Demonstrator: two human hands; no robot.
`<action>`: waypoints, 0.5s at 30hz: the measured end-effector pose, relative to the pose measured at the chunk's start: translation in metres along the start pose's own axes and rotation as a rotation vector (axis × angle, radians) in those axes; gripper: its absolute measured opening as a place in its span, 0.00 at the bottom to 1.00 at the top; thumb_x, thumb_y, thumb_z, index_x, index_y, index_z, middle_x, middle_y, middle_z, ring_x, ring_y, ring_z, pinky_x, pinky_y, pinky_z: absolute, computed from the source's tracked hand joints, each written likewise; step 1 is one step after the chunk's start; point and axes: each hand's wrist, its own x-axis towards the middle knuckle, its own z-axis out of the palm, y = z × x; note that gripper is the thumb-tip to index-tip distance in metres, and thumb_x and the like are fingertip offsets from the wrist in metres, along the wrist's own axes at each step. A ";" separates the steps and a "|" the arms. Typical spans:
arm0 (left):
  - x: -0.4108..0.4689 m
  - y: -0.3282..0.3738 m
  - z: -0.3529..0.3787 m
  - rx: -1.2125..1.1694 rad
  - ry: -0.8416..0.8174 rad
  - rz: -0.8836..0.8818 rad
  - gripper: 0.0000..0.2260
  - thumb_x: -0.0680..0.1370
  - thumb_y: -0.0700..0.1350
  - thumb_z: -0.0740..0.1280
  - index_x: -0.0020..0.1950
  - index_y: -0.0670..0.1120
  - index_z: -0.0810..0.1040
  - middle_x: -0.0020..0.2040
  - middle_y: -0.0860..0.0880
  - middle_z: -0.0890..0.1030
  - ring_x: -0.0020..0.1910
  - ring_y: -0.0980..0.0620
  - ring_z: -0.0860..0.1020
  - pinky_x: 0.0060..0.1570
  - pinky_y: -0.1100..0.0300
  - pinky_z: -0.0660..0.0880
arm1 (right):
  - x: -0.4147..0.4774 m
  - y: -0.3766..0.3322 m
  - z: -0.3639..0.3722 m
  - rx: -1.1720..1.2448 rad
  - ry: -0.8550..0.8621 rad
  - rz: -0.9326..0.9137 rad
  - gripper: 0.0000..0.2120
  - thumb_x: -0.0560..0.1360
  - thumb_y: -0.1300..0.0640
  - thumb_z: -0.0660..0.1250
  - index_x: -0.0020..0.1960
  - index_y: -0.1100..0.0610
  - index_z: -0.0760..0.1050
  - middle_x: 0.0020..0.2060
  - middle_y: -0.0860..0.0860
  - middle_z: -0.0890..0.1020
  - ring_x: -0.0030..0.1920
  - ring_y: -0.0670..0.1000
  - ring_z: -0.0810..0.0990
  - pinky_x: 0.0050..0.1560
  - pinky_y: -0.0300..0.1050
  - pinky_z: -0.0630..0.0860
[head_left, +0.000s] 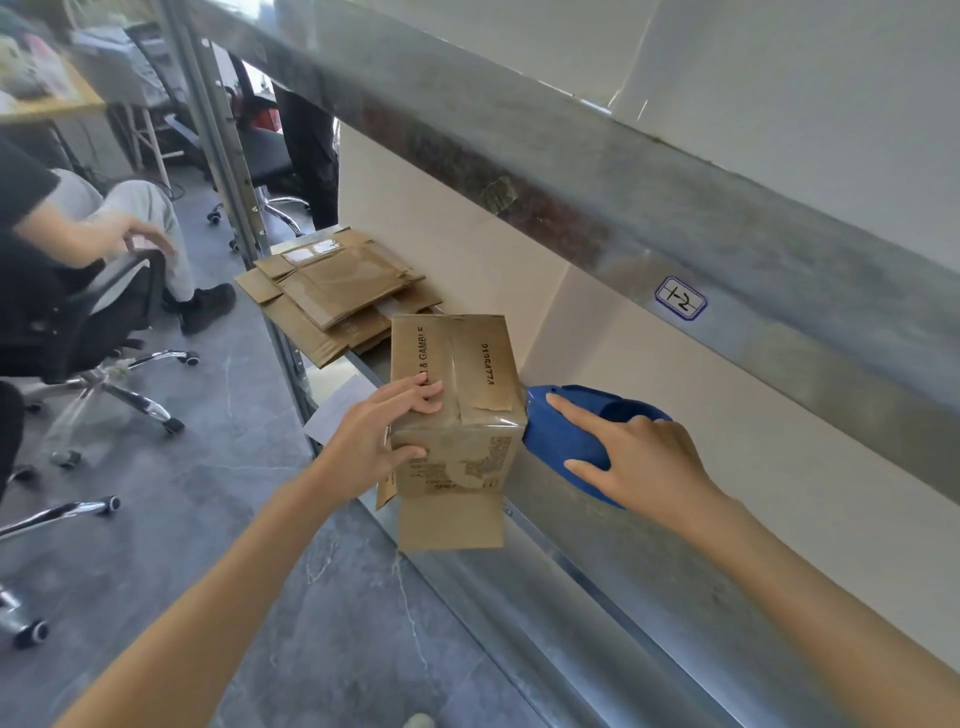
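Hidden: the nose of the blue tape dispenser (566, 431) disappears behind the right edge of the cardboard box (454, 415), so I can't see where the two meet, nor any roll of tape.
Hard to read: the black print on the box top is partly under fingers; only "& GAMBLE" and a string of digits show.
Cut off: both forearms run out of the bottom of the frame, and a shoe tip (418, 721) just peeks in at the bottom edge.
Box: centre of the frame, at the front edge of the metal shelf (545, 571), with one flap hanging down over the lip. Whether it rests on the shelf I cannot tell.
Left hand (374, 436): grips the box's left corner, fingers over the top, thumb on the near face.
Right hand (639, 462): holds the dispenser just right of the box, index finger laid straight along its top, thumb on its lower side, the other fingers curled at its opening.
Behind the box: a stack of flattened cartons (332, 291) on the same shelf, higher in the frame.
Left of the box: a white sheet of paper (337, 410), partly covered by the left hand.
Above: a steel beam (623, 208) crosses diagonally, bearing a handwritten sticker (680, 298) at the right.
Left edge: a seated person (104, 228) on a black office chair (104, 332).
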 end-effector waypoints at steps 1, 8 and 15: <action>0.001 0.001 0.001 -0.010 0.004 -0.002 0.25 0.68 0.38 0.79 0.63 0.46 0.78 0.70 0.53 0.74 0.74 0.55 0.66 0.72 0.52 0.67 | -0.001 -0.002 0.001 -0.016 0.001 0.013 0.34 0.79 0.37 0.56 0.77 0.34 0.38 0.24 0.46 0.66 0.25 0.44 0.64 0.25 0.39 0.58; -0.001 0.004 -0.001 -0.037 0.014 -0.019 0.27 0.66 0.35 0.80 0.62 0.47 0.78 0.69 0.50 0.75 0.74 0.52 0.67 0.72 0.48 0.67 | 0.032 -0.021 0.021 0.086 -0.058 0.079 0.32 0.80 0.40 0.58 0.79 0.39 0.46 0.39 0.50 0.79 0.37 0.51 0.74 0.35 0.44 0.68; 0.001 0.011 0.002 -0.048 0.025 -0.062 0.26 0.66 0.35 0.79 0.63 0.46 0.79 0.70 0.52 0.74 0.74 0.56 0.65 0.73 0.51 0.65 | 0.003 0.016 0.091 0.457 -0.062 0.307 0.32 0.79 0.38 0.62 0.78 0.37 0.51 0.40 0.51 0.82 0.34 0.50 0.76 0.37 0.45 0.74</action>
